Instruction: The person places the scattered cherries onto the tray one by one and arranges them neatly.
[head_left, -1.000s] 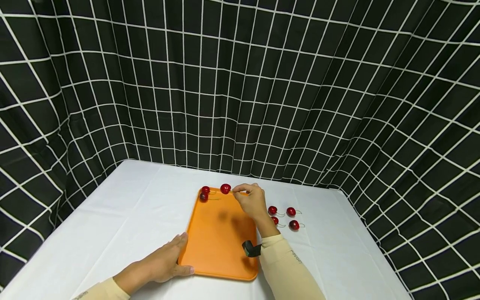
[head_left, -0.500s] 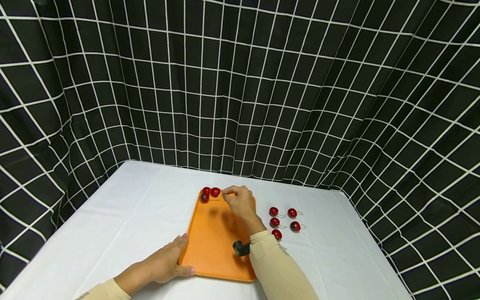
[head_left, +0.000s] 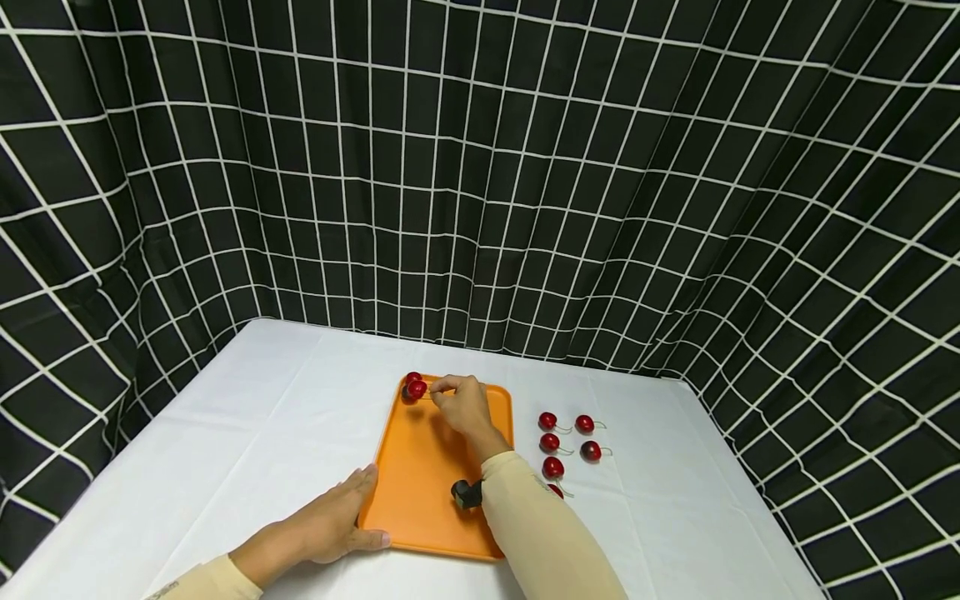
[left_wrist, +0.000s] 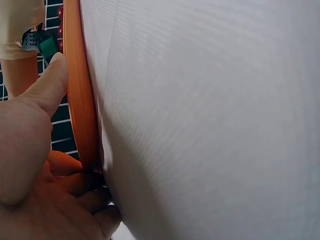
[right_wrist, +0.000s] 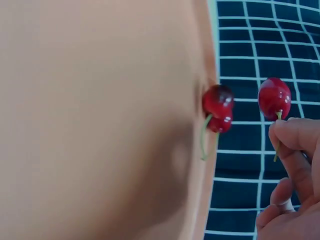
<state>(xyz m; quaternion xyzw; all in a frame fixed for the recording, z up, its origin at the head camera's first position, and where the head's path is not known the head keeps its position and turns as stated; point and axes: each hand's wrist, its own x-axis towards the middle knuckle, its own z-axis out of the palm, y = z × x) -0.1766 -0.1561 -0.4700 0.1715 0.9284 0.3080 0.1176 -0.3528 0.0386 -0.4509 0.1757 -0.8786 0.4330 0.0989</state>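
My right hand (head_left: 463, 410) pinches a red cherry (right_wrist: 274, 98) by its green stem, between thumb and index finger. That cherry hangs above the far left corner of an orange tray (head_left: 420, 492). Below it on the tray, a dark red cherry (right_wrist: 218, 97) and a brighter red cherry (right_wrist: 220, 123) sit close together; in the head view the held one partly covers the dark one. At the tray's near left corner rests my left hand (head_left: 330, 521), its fingers along the left side and its thumb (left_wrist: 56, 75) against the near edge.
Several cherries (head_left: 550, 442) with stems lie on the white-covered table (head_left: 675, 500) right of the tray, one partly behind the right sleeve. A black wrist camera (head_left: 467, 495) sits above the tray. Dark gridded cloth (head_left: 480, 167) encloses the back and sides.
The right hand has moved left with the pinched cherry, to just above the cherries in the tray's far left corner. Its arm uncovers more cherries on the table. The left hand stays put.
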